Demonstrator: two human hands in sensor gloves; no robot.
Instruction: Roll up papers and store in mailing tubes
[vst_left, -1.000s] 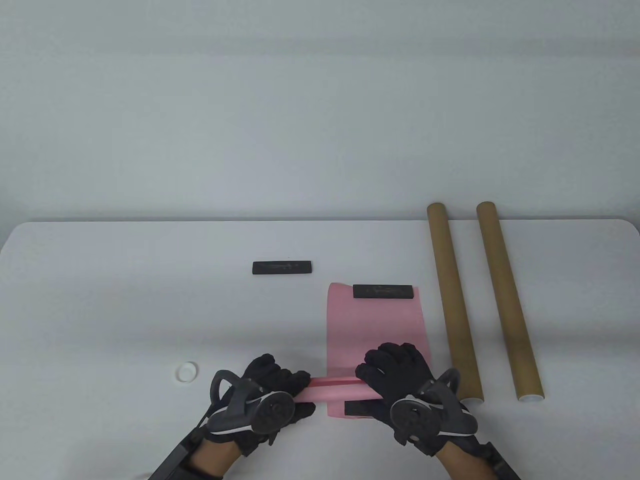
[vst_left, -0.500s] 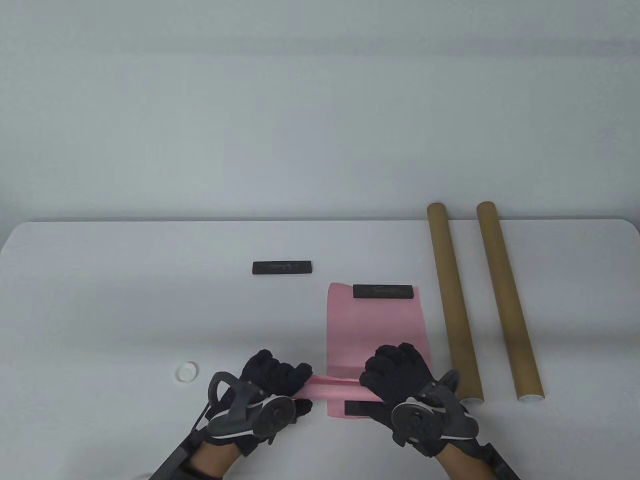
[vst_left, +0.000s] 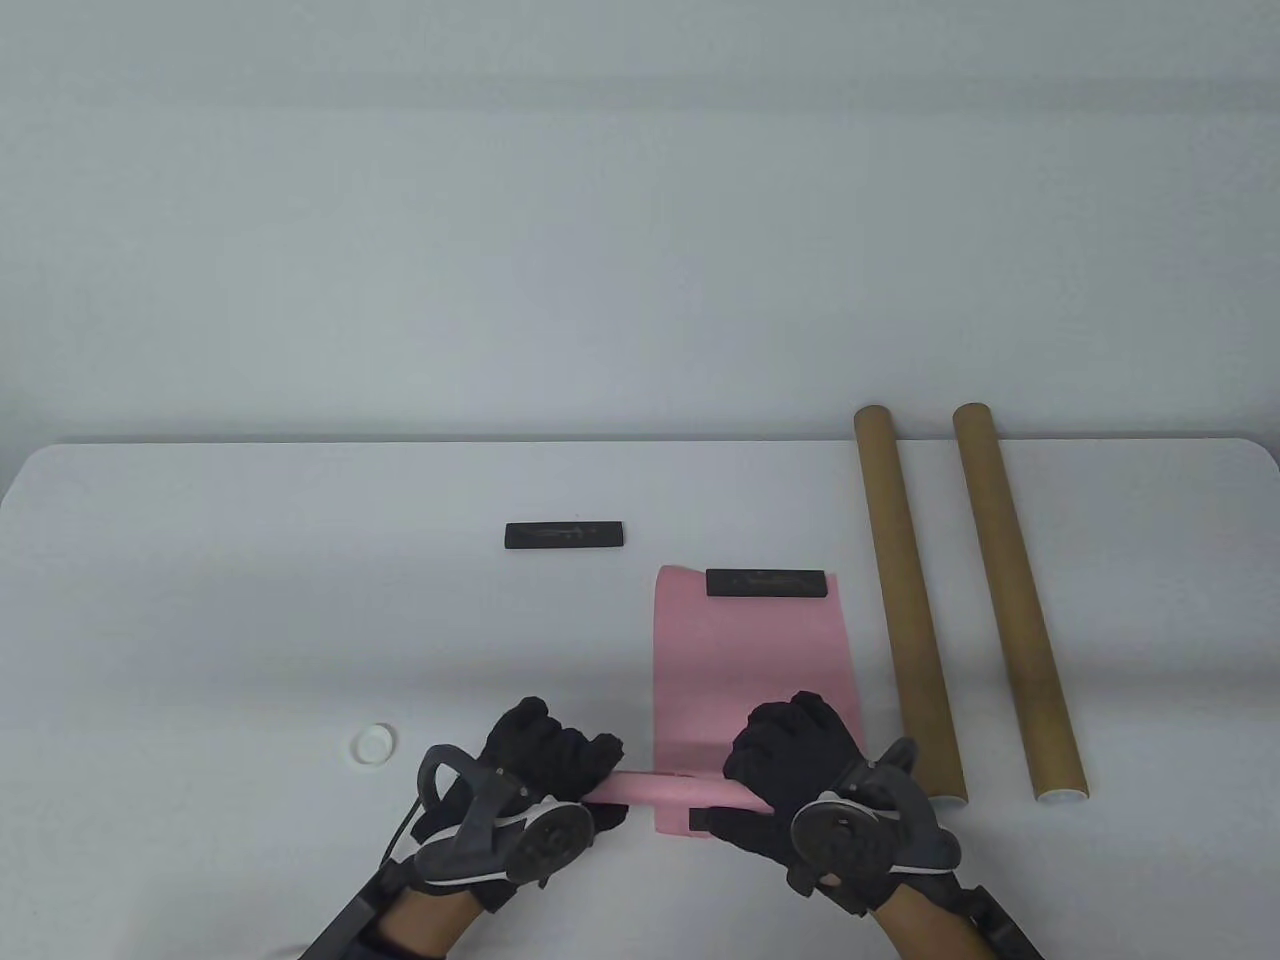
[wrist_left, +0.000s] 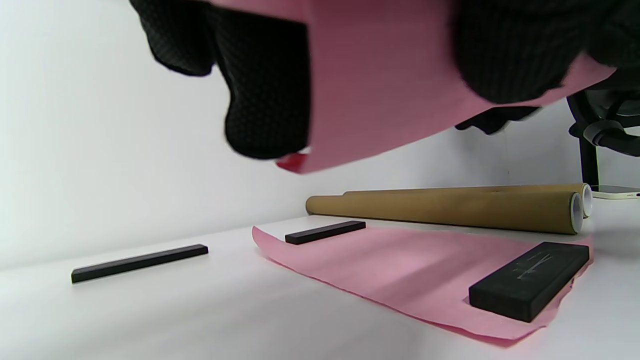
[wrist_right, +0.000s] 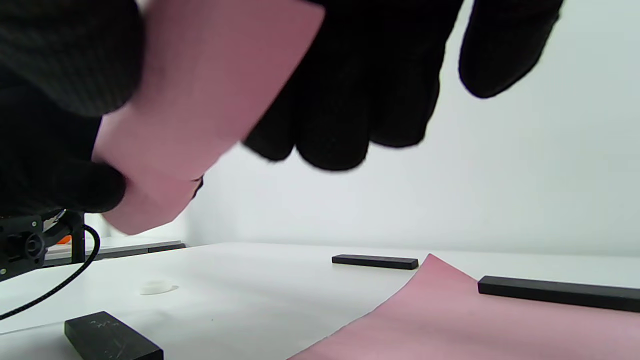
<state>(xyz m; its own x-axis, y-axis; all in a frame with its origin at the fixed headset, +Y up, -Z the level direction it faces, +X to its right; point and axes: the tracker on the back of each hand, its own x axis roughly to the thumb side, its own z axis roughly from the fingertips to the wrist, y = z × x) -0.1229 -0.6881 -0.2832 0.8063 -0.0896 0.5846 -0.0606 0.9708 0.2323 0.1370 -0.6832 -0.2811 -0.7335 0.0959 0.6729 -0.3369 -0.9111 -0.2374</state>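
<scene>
Roll of pink paper (vst_left: 665, 790), lifted just before the flat pink sheet (vst_left: 750, 660), gripped endwise by left hand (vst_left: 545, 765) and right hand (vst_left: 800, 765) fingers: tighten evenly, ends flush, slimmer than the mailing tubes (vst_left: 905, 600).

Three black bars (vst_left: 564, 535) (vst_left: 768, 583) (wrist_left: 529, 280) and a small white cap (vst_left: 373, 744) lie on the white table (vst_left: 250, 620).

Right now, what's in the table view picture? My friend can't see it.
Two gloved hands, left hand and right hand, hold a rolled pink paper above a flat pink sheet. Two brown mailing tubes lie to the right.
</scene>
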